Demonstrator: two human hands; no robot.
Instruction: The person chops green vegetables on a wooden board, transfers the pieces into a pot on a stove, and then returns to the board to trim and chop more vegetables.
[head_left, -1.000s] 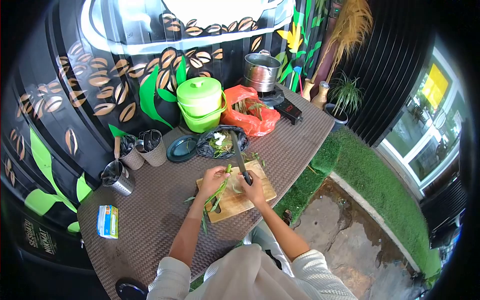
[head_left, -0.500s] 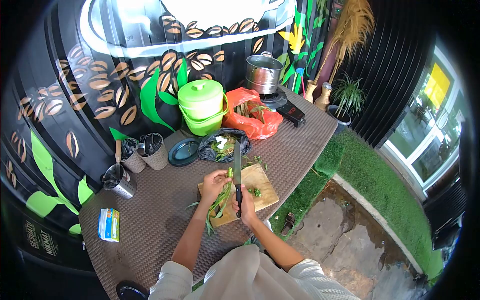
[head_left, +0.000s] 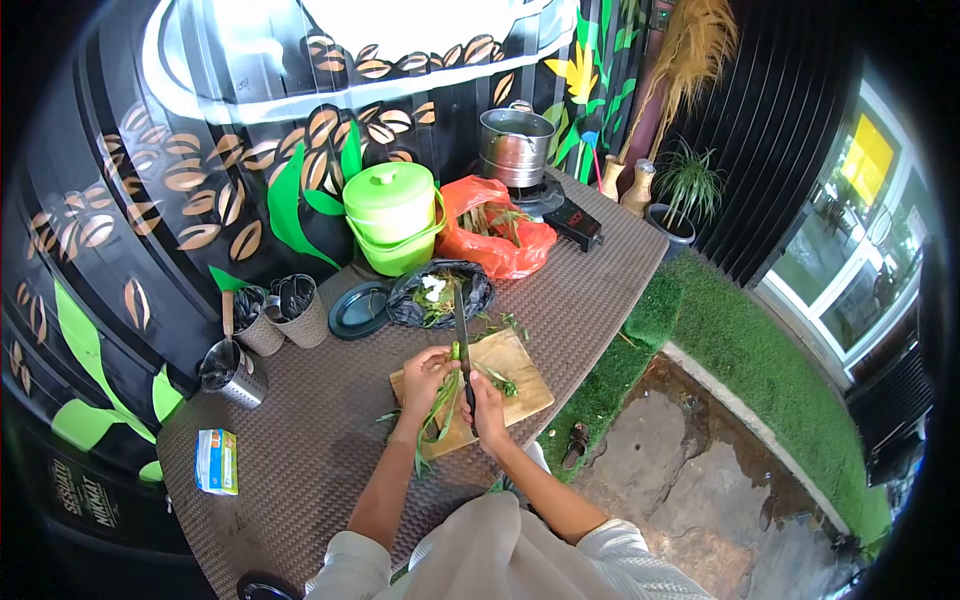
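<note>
My left hand is closed round a bunch of long green leafy stalks, whose cut ends poke up past the fingers and whose leaves trail toward me. In my right hand is a knife, held by its black handle with the blade upright and pointing away from me, close beside the stalk ends. Both hands are over a wooden cutting board. A small heap of chopped greens lies on the board, right of the knife.
Beyond the board sits a black bag of scraps, with a dark plate to its left. Farther back are a lime-green bucket, a red plastic bag and a steel pot on a stove. Utensil holders stand at left.
The knife blade has turned from showing its broad side to nearly edge-on and leans slightly left, nearer the stalks. My left hand keeps its hold. The whole view has shifted slightly.
</note>
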